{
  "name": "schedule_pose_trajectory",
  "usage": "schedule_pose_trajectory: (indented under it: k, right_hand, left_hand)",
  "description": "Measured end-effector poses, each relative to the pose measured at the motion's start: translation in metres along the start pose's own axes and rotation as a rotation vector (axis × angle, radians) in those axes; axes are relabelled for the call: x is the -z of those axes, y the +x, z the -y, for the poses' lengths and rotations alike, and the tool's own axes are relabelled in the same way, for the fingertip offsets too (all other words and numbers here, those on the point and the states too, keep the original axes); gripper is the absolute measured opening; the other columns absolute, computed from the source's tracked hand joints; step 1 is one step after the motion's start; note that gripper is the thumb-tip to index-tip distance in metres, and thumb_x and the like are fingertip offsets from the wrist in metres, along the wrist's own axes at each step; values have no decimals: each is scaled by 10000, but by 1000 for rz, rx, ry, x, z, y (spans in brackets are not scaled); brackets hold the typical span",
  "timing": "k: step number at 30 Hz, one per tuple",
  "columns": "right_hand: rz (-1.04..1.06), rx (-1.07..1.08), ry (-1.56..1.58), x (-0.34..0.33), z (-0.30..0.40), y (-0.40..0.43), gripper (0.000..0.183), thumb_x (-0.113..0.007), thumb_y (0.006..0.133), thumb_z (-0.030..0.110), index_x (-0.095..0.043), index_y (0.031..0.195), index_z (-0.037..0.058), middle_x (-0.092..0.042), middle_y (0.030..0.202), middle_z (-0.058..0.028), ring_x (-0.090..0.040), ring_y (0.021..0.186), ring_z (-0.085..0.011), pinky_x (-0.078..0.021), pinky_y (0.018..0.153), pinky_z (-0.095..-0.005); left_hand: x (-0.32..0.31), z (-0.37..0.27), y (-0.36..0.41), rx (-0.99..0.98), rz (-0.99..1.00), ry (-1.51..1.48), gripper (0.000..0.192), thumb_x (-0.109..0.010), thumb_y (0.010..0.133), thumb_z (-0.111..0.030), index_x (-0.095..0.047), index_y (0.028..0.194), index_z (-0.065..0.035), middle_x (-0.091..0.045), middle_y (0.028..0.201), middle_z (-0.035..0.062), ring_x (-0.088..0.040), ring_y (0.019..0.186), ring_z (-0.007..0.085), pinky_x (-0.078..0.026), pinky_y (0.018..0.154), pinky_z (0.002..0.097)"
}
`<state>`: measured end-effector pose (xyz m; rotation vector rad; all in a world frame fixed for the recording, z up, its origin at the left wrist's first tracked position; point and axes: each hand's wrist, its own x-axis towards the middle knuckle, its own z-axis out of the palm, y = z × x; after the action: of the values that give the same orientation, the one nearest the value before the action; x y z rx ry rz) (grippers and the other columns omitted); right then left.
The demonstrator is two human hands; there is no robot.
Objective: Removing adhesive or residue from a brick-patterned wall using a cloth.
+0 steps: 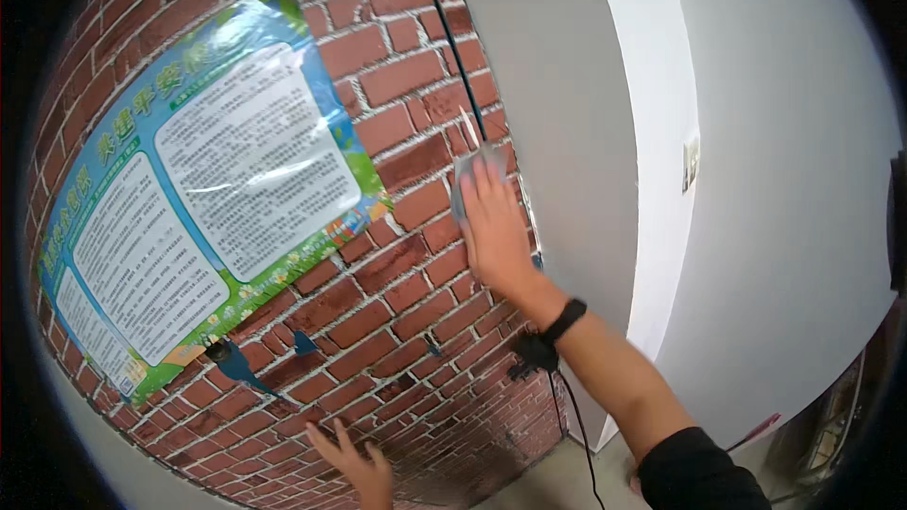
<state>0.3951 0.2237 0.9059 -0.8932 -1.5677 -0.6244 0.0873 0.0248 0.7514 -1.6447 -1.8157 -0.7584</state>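
Observation:
My right hand (496,227), with a black band on its wrist, lies flat against the brick-patterned wall covering (407,276). Under its fingers is a grey cloth (459,188), pressed to the wall close to the corner; part of it is covered by the hand. Just above the cloth, a narrow pale tear (468,127) shows in the covering beside a dark vertical strip (453,42). Lower down, my left hand (354,460) has its fingers spread and holds nothing. It is near the wall, but whether it touches cannot be told.
A glossy printed poster (255,156) bearing writing hangs on the left. Below it, the covering is torn at a dark blue patch (241,368). A black plug cluster (533,354) with a hanging cable (584,439) sits beneath my right forearm. A grey pillar (567,120) adjoins the brick pattern.

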Motion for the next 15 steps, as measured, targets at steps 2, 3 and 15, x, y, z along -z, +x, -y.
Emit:
schedule_pose_trajectory:
  k: [2,3,15]
  right_hand:
    - [-44,19,-18,3,2,60,535,-498,859,127,-334,1337,-47,-297,1419,-245,-266,1317,-426,-222,1074,-511]
    - [-138,41,-54,8,-1,86,528,-493,860,114,-334,1335,-52,-295,1419,-249,-269,1314,-425,-221,1079,-493]
    - [919,-585,586,37,106,-270,443,-417,891,72,-408,1333,51,-460,1302,-230,-462,1187,-379,-369,998,-407]
  left_hand:
    - [-24,2,-2,59,37,-216,760,-497,730,24,-197,1426,-20,38,1478,287,52,1371,455,-39,1074,587]
    - [-32,-4,-3,66,9,-218,767,-489,734,39,-188,1435,-36,37,1485,271,39,1372,455,-60,1068,599]
    - [-80,7,-70,-212,811,-821,429,-520,815,-59,-486,1238,0,-407,1303,215,-426,1126,380,-329,943,506]
